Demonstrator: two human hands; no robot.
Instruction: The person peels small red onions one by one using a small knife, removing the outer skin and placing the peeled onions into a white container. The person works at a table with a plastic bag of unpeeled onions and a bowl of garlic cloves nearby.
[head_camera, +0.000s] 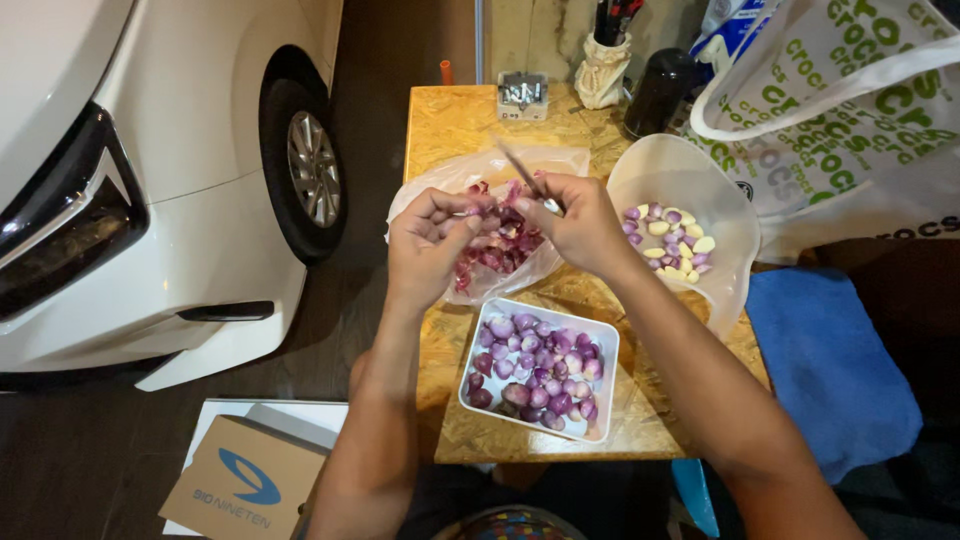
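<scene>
Pinched between the thumb and fingertips of the left hand (428, 232) is a small shallot (476, 211), held up over a clear plastic bag (560, 160) so that the purple skins (497, 245) drop onto the heap inside. Just right of it, the right hand (577, 222) closes around a small knife (523, 172), blade angled up and away, tip near the shallot. Nearer the body, a white square tray (604, 340) keeps peeled shallots (535, 365) together. Farthest right, a translucent bowl (690, 165) holds garlic cloves and more peeled shallots.
</scene>
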